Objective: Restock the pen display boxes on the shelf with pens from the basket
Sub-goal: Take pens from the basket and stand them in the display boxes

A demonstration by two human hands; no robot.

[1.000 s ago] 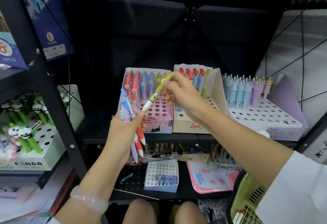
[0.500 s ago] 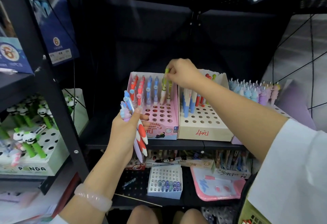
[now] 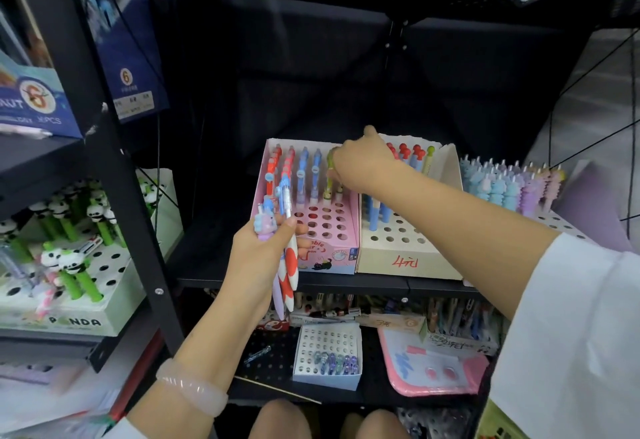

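Shelving: black metal shelf (image 3: pixel 311 281), stationery display. Pink display box (image 3: pixel 341 230), back rows filled. Right hand (image 3: pixel 360 165) pinches green pen (image 3: pixel 329 175) by its cap over a back hole. Left hand (image 3: pixel 263 251) grips spare pens (image 3: pixel 289 265). Pens likely light, rigid, smooth; best held near the top.

Open holes fill the pink box's (image 3: pixel 325 230) front rows; standing pens (image 3: pixel 304 175) crowd its back row

A pink display box (image 3: pixel 341 230) dotted with round holes is seen beside a beige box (image 3: pixel 408 258) marked in red; green-stemmed black-and-white panda pens (image 3: pixel 74 265) are seen.
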